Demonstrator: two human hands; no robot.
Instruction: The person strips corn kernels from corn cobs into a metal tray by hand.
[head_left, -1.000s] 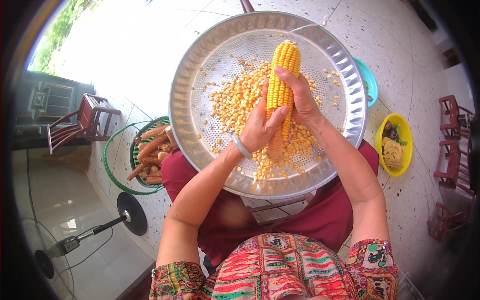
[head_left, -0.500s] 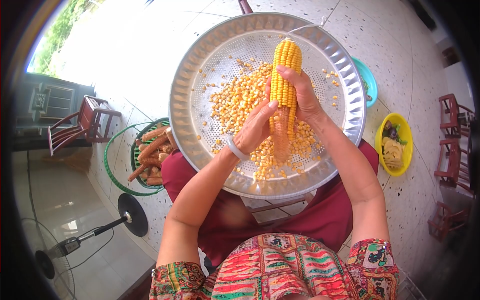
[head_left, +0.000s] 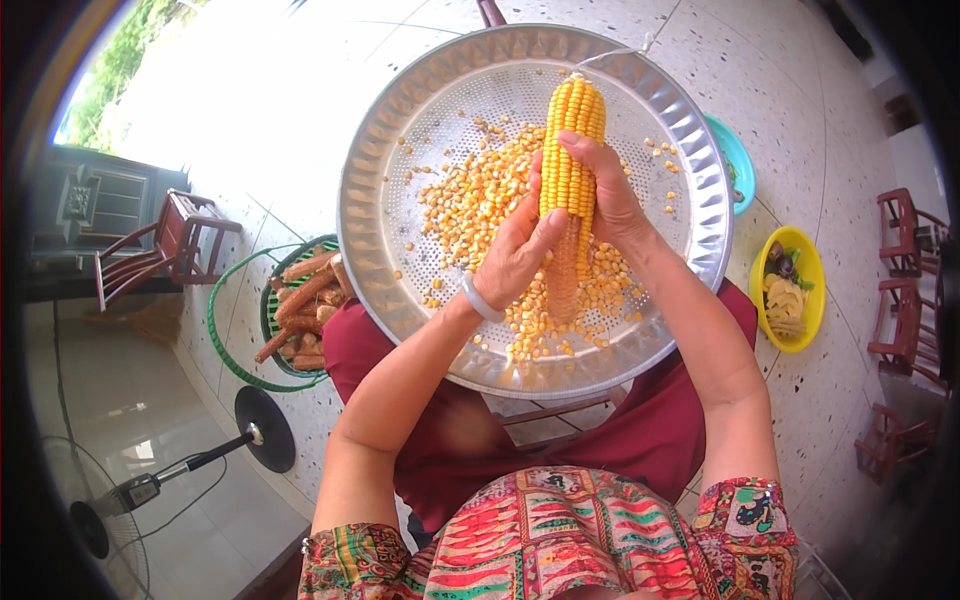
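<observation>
An ear of corn points away from me over a wide, round metal tray with a perforated bottom. Its far part is covered in yellow kernels, while the near end is a bare reddish cob. My right hand wraps the ear from the right, thumb lying on top of the kernels. From the left, my left hand grips the ear with its thumb at the border between kernels and bare cob; its other fingers are partly hidden. Loose kernels lie in a heap beneath the hands. The tray rests on my lap.
Left of the tray stands a green basket of bare cobs. On the right are a turquoise bowl and a yellow basin with peelings. A standing fan is at lower left, wooden chairs on both sides.
My left thumb has moved down and slightly right along the kernel edge, and the left wrist has shifted slightly right. The right hand keeps its hold on the corn.
</observation>
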